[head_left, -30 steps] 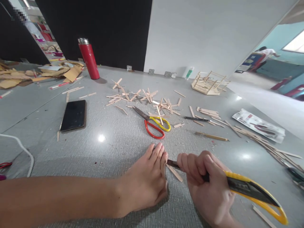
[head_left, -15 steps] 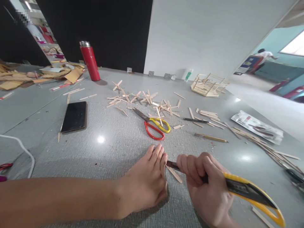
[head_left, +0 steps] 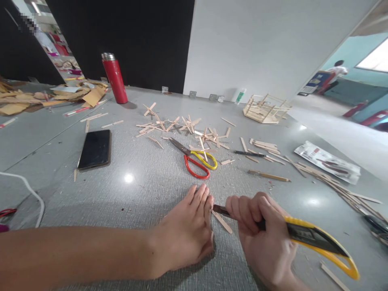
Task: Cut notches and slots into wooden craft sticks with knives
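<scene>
Obscured areas: the tip of the knife (head_left: 317, 238) cannot be seen, as its dark blade runs up to the fingers of the left hand (head_left: 189, 232). The far end of the short wooden stick (head_left: 223, 223) is likewise covered by that hand; its rounded near end lies exposed on the grey table (head_left: 127, 210), between the two hands. Both forearms are cut off by the frame, as are a white cable (head_left: 28, 188) and a red item (head_left: 7, 212) at the left edge. A dark object (head_left: 376, 224) at the right edge is too unclear to identify.

Hands: the left hand rests palm down on the table, fingers close together and over the stick; whether they pinch it cannot be told. The right hand (head_left: 262, 232) is closed firmly around the knife, the yellow and black handle projecting behind it.

Markings: the white packet (head_left: 329, 161) carries small print, illegible, and a picture of a dark tool. Marks on the black part of the knife handle are blurred. A small tube (head_left: 240, 96) by the wall (head_left: 242, 44) bears a green label, too small to read
</scene>
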Demonstrator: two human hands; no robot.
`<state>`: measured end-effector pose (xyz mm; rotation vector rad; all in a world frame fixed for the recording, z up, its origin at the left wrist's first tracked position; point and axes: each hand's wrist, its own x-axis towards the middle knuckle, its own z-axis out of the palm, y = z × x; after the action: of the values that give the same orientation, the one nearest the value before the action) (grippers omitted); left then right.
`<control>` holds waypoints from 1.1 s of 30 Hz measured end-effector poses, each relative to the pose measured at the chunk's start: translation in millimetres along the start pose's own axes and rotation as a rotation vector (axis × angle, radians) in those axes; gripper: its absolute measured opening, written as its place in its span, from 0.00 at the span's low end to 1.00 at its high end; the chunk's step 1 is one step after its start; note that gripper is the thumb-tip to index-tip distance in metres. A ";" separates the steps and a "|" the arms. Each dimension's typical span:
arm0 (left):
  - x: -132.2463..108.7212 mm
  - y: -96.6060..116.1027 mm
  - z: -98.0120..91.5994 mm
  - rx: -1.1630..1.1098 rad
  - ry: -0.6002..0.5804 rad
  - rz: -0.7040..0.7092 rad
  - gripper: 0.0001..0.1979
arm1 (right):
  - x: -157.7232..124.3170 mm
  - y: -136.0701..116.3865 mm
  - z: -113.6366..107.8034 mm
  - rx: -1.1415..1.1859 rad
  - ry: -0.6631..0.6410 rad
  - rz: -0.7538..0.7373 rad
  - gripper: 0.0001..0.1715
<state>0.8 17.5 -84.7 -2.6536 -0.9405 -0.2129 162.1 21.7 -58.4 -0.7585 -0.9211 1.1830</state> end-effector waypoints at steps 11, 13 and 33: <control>-0.7 -0.3 -3.4 0.003 -0.022 0.002 0.33 | -0.4 -1.7 1.7 0.000 0.002 0.023 0.25; -0.1 -1.2 -4.0 0.002 -0.024 0.002 0.32 | -0.8 -1.4 1.4 -0.005 0.008 0.022 0.26; -0.6 -0.4 -2.0 -0.007 -0.002 0.005 0.33 | -0.1 -0.3 3.6 -0.038 0.010 -0.013 0.26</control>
<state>0.0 16.8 -82.8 -2.6629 -0.9353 -0.2128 159.0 21.6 -56.6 -0.7870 -0.9413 1.1523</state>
